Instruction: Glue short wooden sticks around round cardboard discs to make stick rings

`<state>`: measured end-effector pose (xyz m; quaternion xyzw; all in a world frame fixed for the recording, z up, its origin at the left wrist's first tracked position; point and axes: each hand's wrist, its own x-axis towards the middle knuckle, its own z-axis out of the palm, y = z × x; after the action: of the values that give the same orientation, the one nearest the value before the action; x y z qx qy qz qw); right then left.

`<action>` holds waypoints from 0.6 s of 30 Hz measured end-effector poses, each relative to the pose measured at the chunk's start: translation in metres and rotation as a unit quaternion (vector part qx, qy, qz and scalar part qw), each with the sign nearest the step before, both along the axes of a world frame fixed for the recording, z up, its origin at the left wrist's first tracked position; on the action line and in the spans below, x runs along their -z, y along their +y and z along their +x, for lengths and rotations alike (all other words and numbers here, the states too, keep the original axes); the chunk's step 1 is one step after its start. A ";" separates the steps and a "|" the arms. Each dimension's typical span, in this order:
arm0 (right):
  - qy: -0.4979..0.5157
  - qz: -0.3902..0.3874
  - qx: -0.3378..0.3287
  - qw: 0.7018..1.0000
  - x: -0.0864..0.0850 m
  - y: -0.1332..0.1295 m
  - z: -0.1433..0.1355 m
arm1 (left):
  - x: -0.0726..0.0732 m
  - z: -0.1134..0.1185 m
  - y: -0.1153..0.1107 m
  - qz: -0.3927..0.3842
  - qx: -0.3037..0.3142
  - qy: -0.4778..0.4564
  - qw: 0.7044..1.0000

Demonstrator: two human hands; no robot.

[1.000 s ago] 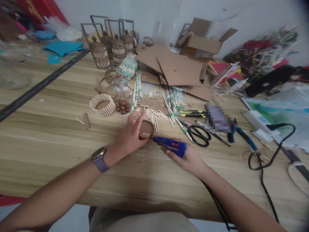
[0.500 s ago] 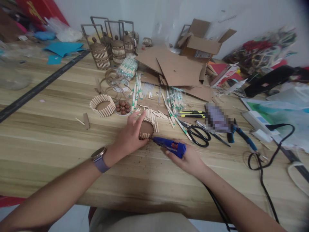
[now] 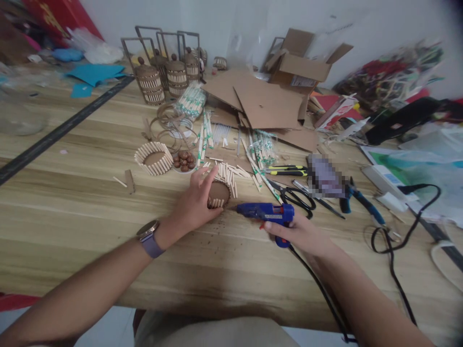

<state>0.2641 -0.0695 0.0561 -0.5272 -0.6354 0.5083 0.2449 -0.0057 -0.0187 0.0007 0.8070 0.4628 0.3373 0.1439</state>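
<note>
In the head view my left hand [image 3: 198,200] grips a small round cardboard base [image 3: 220,190], thumb at its near rim and fingers at its far side. A few short wooden sticks [image 3: 217,204] stand along the near edge by my thumb. My right hand [image 3: 298,231] is closed around a blue hot glue gun [image 3: 265,212] with a red trigger. Its nozzle points left, a little to the right of the base and apart from it. Cut sticks [image 3: 231,172] lie loose just behind the base. To the left sits a stick-walled ring [image 3: 154,158].
A dish of brown beads [image 3: 184,161] is behind my left hand. Scissors [image 3: 298,200], a yellow-black cutter [image 3: 287,170] and pliers [image 3: 367,205] lie right. Lidded stick containers [image 3: 149,82], cardboard sheets [image 3: 269,103] and an open box [image 3: 302,65] are farther back. A black cord [image 3: 321,284] trails from the gun.
My right hand has drawn the glue gun right, away from the base, and turned it so its side and trigger show. My left hand and the base have stayed put.
</note>
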 end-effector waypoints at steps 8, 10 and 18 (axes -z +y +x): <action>0.048 -0.132 -0.114 0.984 -0.006 0.008 0.001 | 0.001 -0.002 0.000 -0.015 0.004 -0.006 1.000; -0.019 -0.071 -0.120 0.990 -0.004 0.012 0.003 | 0.000 -0.002 0.000 -0.016 0.008 -0.010 1.000; -0.316 0.321 -0.092 0.888 -0.002 0.046 -0.001 | -0.002 -0.002 0.000 -0.009 0.010 0.006 1.000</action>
<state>0.2634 -0.0240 0.0578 -0.4917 -0.8532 0.1038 0.1392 -0.0073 -0.0186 0.0027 0.8123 0.4585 0.3270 0.1515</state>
